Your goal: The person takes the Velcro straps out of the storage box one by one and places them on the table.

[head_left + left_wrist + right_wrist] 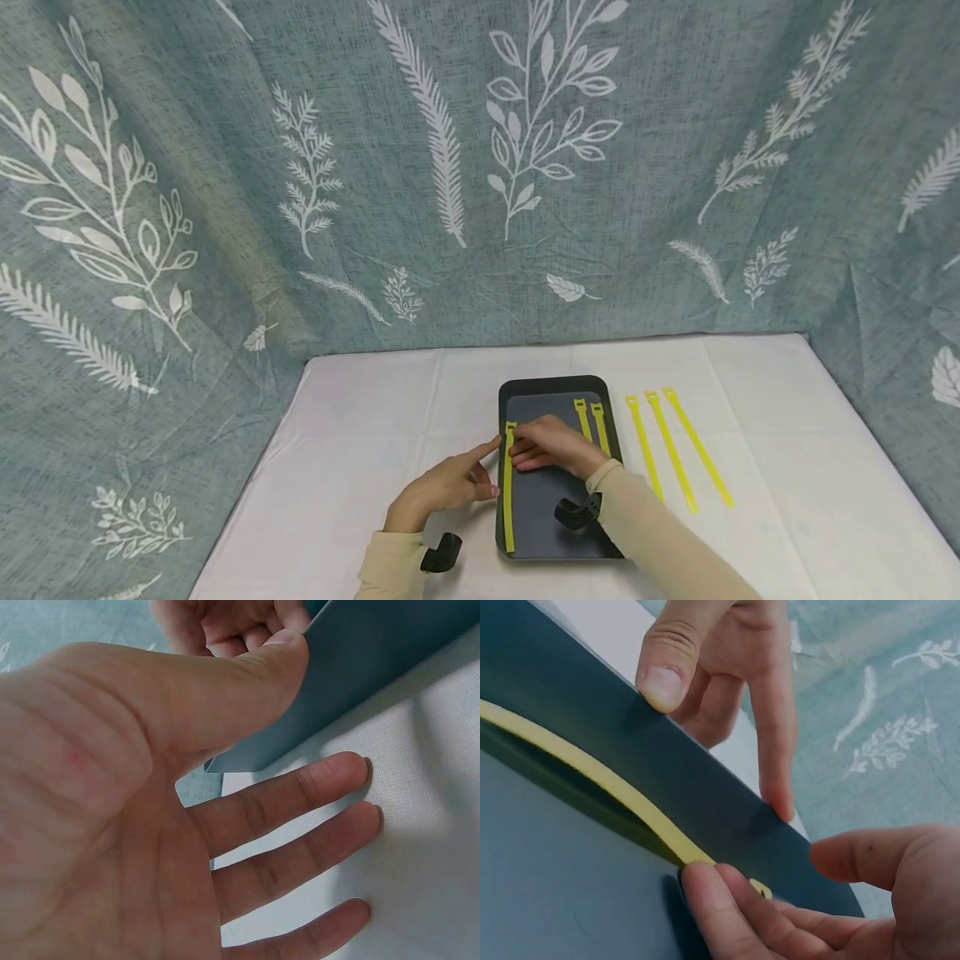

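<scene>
Presently: worktop (375, 433) across lower frame; dark tray (551, 385) lower centre. Left hand (444, 487), fingers extended, grasping nothing, touches its left rim. Right hand (558, 446): grip loose, thumb clear, fingertips against yellow strap (507, 504) along tray's left side; best press lightly, tray steadied.

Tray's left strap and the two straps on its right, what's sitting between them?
The right hand, its wrist camera and bare tray floor lie between the left strap and two right straps, in the head view.
</scene>
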A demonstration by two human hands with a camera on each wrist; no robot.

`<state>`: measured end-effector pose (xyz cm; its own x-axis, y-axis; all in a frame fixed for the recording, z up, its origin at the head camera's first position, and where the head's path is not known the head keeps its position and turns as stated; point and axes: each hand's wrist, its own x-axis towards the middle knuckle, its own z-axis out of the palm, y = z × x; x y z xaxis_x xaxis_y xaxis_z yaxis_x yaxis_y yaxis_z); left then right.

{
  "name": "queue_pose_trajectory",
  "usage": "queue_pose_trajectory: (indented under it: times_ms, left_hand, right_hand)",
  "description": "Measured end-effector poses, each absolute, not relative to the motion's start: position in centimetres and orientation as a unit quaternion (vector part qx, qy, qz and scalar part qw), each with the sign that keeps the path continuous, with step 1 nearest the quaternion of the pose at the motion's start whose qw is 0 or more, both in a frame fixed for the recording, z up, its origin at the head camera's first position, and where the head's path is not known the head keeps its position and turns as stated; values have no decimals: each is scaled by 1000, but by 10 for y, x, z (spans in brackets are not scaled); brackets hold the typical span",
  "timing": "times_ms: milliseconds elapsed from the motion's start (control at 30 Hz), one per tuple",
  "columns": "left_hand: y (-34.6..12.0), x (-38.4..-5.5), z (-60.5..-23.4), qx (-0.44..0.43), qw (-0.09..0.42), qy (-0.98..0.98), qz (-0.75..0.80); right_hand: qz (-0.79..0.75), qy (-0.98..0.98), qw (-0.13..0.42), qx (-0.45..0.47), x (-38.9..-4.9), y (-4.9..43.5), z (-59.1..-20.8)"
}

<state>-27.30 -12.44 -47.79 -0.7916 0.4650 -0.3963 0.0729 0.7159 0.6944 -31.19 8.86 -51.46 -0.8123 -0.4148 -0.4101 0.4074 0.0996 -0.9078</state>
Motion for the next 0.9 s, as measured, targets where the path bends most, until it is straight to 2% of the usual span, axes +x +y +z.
queue_pose_trajectory:
  times_ms: [300,600,900]
  left_hand:
    - [-125,-271,-476,161,280,879,349]
    - [-127,-273,-478,162,288,875,353]
    - [-127,-272,-478,168,287,872,358]
  right_hand:
    - [-669,681,297,-14,-308,81,-515]
    - [-634,723,275,12,-307,70,-519]
    - [-643,711,284,24,-308,69,-521]
